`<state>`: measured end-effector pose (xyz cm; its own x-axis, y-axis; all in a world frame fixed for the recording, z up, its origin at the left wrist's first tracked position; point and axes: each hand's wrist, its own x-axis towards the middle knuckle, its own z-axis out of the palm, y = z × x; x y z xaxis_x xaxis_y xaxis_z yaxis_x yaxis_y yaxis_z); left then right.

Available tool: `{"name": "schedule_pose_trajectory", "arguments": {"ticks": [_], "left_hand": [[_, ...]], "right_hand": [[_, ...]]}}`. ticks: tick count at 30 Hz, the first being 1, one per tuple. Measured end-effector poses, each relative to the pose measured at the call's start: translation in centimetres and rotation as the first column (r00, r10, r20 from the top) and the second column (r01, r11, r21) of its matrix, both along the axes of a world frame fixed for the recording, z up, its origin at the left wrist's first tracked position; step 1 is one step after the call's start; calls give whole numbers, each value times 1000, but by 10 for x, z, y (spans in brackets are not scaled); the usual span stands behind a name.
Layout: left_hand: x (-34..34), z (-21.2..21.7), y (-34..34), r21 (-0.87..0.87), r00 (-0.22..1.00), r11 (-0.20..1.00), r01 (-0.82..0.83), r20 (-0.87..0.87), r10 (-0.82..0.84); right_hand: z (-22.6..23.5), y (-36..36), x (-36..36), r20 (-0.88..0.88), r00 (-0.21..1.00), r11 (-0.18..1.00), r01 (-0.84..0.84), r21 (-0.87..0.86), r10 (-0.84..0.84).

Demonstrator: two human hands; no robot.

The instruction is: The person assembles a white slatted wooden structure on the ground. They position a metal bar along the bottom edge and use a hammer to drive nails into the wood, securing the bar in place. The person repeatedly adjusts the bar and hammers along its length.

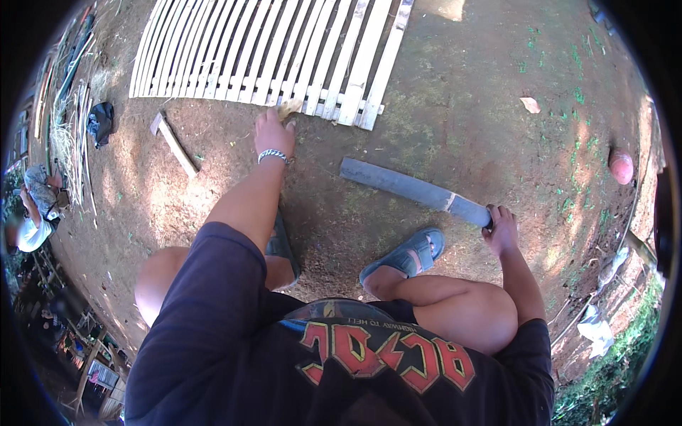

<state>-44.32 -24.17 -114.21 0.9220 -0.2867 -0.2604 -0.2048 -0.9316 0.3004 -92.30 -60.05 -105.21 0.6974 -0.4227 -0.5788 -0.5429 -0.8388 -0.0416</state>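
Note:
My left hand [274,136], with a braided bracelet at the wrist, reaches to the near edge of a pale slatted panel [256,53] lying on the ground. Its fingers are curled at a small tan piece [290,108], perhaps a dry leaf or wood scrap; the fingertips are partly hidden. Low on the right, my right hand [502,228] is closed round the dark end of a long grey bar [398,184]. A pale line crosses this bar near my hand. Its far end points toward the panel.
A short-handled tool [176,148] with a metal head lies on the dirt at left. A dark cloth-like bundle [101,123] and long poles [79,142] lie beyond it. A person [37,213] is at the far left. A reddish round object [621,166] sits at right.

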Motion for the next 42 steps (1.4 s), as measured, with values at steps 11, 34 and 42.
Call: {"name": "schedule_pose_trajectory", "arguments": {"ticks": [11, 34, 42], "left_hand": [[9, -24, 0, 42, 990, 993, -114, -76, 117], [84, 23, 24, -422, 725, 665, -617, 25, 688], [132, -88, 102, 221, 926, 900, -375, 49, 374]], "right_hand": [[-14, 36, -8, -130, 982, 990, 142, 17, -139], [-17, 62, 2, -140, 969, 972, 216, 89, -202], [-26, 63, 16, -139, 976, 984, 175, 46, -167]]}}
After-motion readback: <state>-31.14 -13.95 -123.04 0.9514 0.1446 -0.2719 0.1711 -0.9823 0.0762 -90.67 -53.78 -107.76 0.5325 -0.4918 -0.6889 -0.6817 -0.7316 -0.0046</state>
